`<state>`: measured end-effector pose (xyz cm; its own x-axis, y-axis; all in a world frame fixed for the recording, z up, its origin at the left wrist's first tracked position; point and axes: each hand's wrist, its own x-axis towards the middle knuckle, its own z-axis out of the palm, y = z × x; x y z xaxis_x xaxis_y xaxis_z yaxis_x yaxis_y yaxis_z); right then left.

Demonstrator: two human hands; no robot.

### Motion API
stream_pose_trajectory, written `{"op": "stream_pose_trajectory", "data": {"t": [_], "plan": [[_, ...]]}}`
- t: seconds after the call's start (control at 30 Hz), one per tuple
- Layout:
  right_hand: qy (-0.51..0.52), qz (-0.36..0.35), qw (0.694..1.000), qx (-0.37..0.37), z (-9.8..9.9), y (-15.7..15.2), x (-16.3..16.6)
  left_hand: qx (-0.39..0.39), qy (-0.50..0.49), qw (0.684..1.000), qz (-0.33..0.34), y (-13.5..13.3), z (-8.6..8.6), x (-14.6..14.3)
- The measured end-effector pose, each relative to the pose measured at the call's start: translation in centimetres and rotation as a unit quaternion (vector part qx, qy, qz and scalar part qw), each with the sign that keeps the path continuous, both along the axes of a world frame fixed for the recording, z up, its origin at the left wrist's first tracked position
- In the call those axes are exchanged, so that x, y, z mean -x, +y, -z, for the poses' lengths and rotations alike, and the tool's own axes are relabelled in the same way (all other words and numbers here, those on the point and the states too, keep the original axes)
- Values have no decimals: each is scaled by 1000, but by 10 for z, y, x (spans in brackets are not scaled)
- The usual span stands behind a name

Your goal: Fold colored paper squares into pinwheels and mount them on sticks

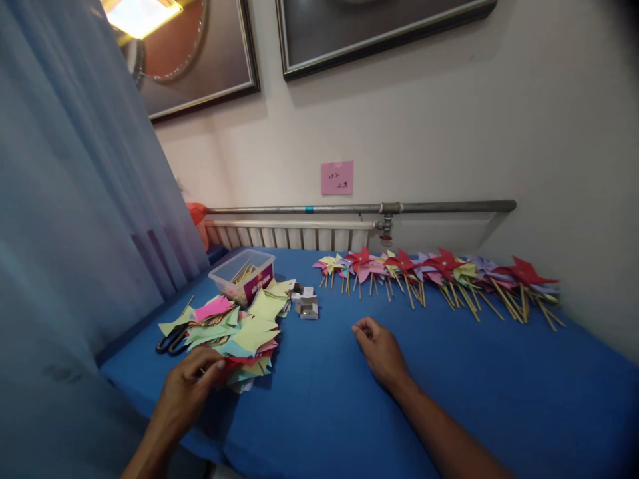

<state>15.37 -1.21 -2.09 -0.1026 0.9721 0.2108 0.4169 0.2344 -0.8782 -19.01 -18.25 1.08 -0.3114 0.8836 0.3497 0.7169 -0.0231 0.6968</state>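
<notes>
Left hand (184,386), fingers (202,357) bent, at papers (253,334)

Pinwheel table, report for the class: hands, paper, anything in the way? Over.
Left hand at edge of red sheet, grip unclear. Right hand curled over blue cloth, any contents hidden. Possible snag: black handles poking from paper pile.

I see a smooth, clear plastic tub (224,287); in front of it, matt paper cut-outs (254,332); to its right, paper pinwheels (444,263) on wooden sticks (469,303); beneath it, matt cloth (319,399).
</notes>
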Motion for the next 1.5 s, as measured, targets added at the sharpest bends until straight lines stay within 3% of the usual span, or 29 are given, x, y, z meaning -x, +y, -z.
{"op": "stream_pose_trajectory", "data": {"t": [0.17, 0.23, 0.33, 0.43, 0.53, 0.63, 0.7, 0.77, 0.87, 0.97, 1.1, 1.2, 1.3, 1.5], "plan": [[4, -6, 1000, -4, 3, 2, 0, -61, -135, 976, -159, -1, -25, -27], [6, -2, 1000, -5, 3, 1, 0, -67, -209, 960, -172, 7, -35, -44], [20, -2, 1000, -10, 5, 2, 0, -92, -361, 925, -77, 33, -47, -72], [50, -8, 999, -9, 8, 3, 0, -63, -515, 853, 57, 75, -58, -103], [131, -42, 990, 28, 10, 4, 1, -1, -597, 788, 153, 124, -64, -135], [314, -87, 940, 103, 7, 4, 2, 73, -625, 755, 183, 167, -56, -164], [436, -105, 883, 141, 3, 4, 2, 101, -617, 758, 189, 186, -42, -180], [496, -124, 848, 142, -1, 4, 0, 107, -607, 765, 184, 196, -22, -192], [520, -138, 833, 128, -4, 4, -1, 110, -604, 773, 161, 197, 7, -203], [512, -124, 841, 128, -2, 6, -1, 118, -588, 786, 150, 193, 23, -208], [505, -55, 850, 140, 3, 11, -2, 126, -562, 804, 150, 194, 25, -213], [500, -24, 854, 141, 4, 13, -3, 87, -500, 848, 153, 196, 21, -214], [482, -23, 862, 156, 5, 12, -2, 42, -445, 879, 168, 197, 16, -212], [449, -45, 878, 161, 7, 8, -1, 21, -426, 890, 158, 196, 11, -204]]}}
